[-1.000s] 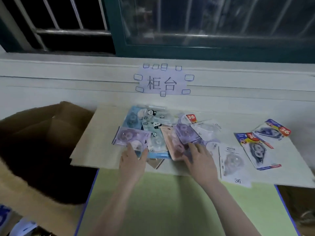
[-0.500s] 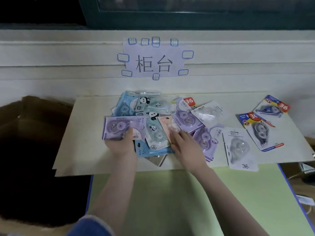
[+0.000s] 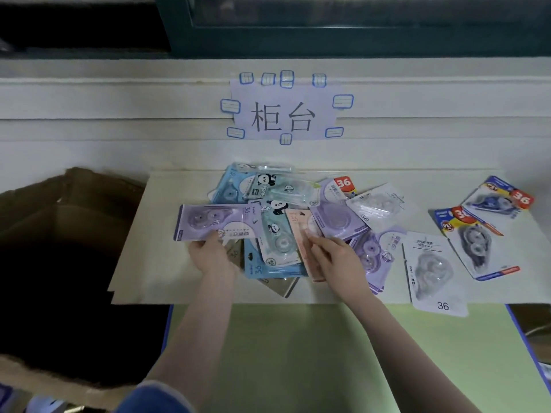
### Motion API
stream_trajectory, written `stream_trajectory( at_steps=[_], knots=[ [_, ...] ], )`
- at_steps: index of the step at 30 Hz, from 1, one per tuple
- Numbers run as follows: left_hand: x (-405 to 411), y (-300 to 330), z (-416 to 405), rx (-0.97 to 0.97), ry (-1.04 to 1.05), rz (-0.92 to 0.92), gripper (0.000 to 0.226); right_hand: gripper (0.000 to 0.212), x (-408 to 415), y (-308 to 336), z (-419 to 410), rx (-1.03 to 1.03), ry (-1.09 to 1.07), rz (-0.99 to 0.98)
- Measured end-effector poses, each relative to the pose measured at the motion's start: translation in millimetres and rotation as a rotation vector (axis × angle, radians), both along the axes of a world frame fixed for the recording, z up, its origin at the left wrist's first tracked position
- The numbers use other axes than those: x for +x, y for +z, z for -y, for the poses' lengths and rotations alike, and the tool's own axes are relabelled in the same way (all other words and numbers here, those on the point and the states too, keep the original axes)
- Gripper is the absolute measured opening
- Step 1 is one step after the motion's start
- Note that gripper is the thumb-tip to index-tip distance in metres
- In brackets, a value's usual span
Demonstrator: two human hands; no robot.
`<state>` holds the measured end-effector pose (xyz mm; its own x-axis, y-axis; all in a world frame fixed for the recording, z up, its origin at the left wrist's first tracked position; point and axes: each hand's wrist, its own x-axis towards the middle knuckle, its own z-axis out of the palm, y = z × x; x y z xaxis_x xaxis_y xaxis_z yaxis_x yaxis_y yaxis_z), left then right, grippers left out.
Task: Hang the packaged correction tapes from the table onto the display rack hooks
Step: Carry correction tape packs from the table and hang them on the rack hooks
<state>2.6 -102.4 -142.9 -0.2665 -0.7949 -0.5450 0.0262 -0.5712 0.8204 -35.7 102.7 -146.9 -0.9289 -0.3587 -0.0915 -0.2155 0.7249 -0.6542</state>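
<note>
Left hand [image 3: 213, 257] pinches purple pack [image 3: 216, 223] by its bottom edge, lifting it off the pile; right hand [image 3: 334, 259] fingers narrow, pinching pink pack [image 3: 301, 234], probably next pick; no rack visible.

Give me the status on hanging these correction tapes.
Done: nothing visibly; no rack or hooks are in view. In hand: the left hand holds a purple pack, and the right hand is fingering a pink pack in the pile. Left: the rest of the pile and the loose packs on the board.
</note>
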Motion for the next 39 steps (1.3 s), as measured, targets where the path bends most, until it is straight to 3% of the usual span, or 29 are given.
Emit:
stream_trajectory(
  at_steps=[6, 13, 18, 23, 25, 28, 30, 37, 39],
  knots=[
    [21.5, -7.1, 12.3, -0.161, -0.075, 0.044, 0.017, 0.030, -8.1, 4.6, 21.8, -0.183, -0.197, 0.151],
    [30.9, -2.7, 11.4, -0.308, -0.516, 0.142, 0.021, 0.041, -13.6, 5.5, 43.3, -0.102, -0.198, 0.225],
    [19.6, -4.7, 16.1, -0.393, -0.613, 0.147, 0.006, 0.042, -16.2, 6.2, 38.8, -0.037, -0.121, 0.245],
    [6.7, -4.6, 17.8, -0.442, -0.686, 0.132, 0.017, 0.033, -16.3, 8.1, 36.5, -0.019, -0.092, 0.253],
    [1.0, -4.3, 16.9, -0.440, -0.699, 0.135, 0.024, 0.018, -16.5, 8.5, 33.3, -0.056, -0.111, 0.273],
    [-8.3, -2.6, 11.1, -0.404, -0.690, 0.155, 0.027, 0.030, -16.9, 9.9, 25.4, -0.165, -0.184, 0.268],
    [-12.6, -2.0, 5.2, -0.369, -0.701, 0.161, 0.015, 0.024, -17.8, 11.1, 19.6, -0.199, -0.250, 0.248],
    [-28.6, -5.7, -12.3, -0.366, -0.779, 0.292, 0.072, 0.017, -22.2, 15.4, 4.9, -0.257, -0.454, 0.193],
    [-32.9, -0.9, -17.8, -0.346, -0.795, 0.304, 0.070, 0.017, -23.5, 13.1, -1.0, -0.239, -0.485, 0.157]
  ],
)
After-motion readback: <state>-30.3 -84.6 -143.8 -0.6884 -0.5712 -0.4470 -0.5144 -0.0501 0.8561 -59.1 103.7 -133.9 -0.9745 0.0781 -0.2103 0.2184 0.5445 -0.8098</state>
